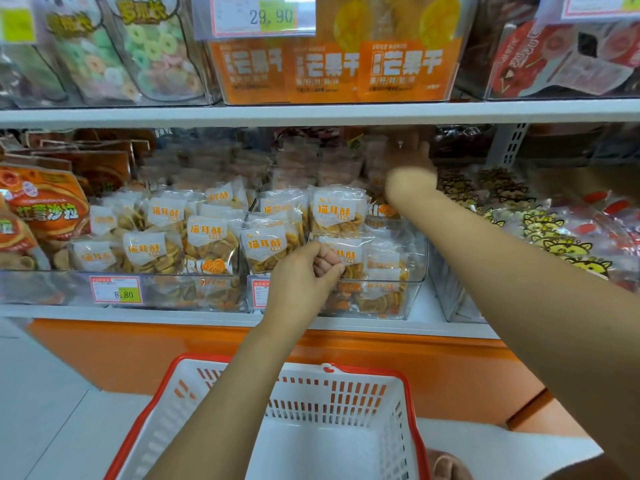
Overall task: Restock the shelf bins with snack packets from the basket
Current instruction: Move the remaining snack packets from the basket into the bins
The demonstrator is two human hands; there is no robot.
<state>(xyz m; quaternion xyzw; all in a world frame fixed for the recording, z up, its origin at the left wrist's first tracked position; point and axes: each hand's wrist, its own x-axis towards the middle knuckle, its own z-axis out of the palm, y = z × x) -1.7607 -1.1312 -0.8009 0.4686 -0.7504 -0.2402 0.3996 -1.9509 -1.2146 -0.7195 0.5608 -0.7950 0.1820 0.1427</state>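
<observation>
My left hand pinches the corner of a cat-ear crisp packet at the front of the clear bin. My right hand reaches past it among the blurred back packets; I cannot tell its grip. The white basket sits beneath my left forearm.

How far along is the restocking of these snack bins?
Nearly done, it seems. Done: the basket shows no packets in its visible part, and the clear bin is heaped. In hand: the left hand pinches a cat-ear crisp packet at the bin's front; the right hand reaches deep into the shelf, too blurred to read. Left: settling that packet.
</observation>
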